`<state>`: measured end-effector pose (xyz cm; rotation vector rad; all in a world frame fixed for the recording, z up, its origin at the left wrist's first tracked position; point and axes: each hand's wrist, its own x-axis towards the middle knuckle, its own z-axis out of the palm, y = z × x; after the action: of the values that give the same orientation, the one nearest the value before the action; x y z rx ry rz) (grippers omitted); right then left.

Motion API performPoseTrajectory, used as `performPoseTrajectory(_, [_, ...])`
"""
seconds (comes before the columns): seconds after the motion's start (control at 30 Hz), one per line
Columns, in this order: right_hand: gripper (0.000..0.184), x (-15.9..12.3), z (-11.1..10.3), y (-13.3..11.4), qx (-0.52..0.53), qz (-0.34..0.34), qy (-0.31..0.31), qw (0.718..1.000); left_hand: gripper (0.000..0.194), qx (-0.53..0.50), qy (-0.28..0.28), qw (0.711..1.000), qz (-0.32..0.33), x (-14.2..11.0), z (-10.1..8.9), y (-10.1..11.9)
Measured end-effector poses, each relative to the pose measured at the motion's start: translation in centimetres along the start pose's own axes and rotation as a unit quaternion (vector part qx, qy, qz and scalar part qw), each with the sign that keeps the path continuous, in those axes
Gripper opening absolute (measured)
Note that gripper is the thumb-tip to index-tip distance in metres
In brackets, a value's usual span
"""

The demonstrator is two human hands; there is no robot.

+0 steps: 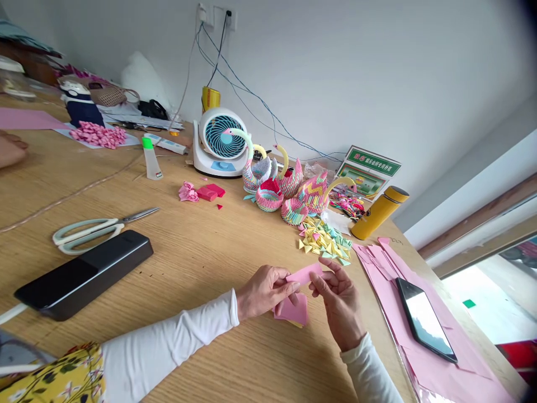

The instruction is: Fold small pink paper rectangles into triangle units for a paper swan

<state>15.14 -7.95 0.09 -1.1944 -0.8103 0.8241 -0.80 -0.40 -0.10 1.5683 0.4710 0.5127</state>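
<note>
A narrow strip of pink paper (305, 273) is stretched between my two hands above the table. My left hand (268, 292) pinches its left end between thumb and fingers. At the other end my right hand (340, 302) grips it with the thumb, some fingers raised. Just below my left hand lies a small stack of pink paper pieces (293, 311), with a yellowish edge showing underneath. Beyond my hands is a pile of yellow and green folded paper triangles (325, 239). Several folded-paper swans (293, 182) stand behind that pile.
At left lie scissors (90, 234) and a long black device (86, 274). A glue bottle (151, 159) and a fan (222, 143) stand farther back. To the right are a yellow flask (380, 212), pink sheets (381, 274) and a phone (425, 319). Another person's hand (12, 149) rests far left.
</note>
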Motion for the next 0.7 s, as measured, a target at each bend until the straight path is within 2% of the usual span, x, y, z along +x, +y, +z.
performPoseTrajectory(0.6, [0.045, -0.12, 0.10, -0.37, 0.006, -0.016, 0.058, 0.998, 0.043, 0.008, -0.004, 1.000, 0.008, 0.05, -0.06, -0.58])
performPoseTrajectory(0.7, [0.044, -0.10, 0.10, -0.22, 0.004, -0.008, 0.044, 0.999, 0.043, 0.006, 0.000, 1.000, 0.009, 0.06, -0.03, -0.62])
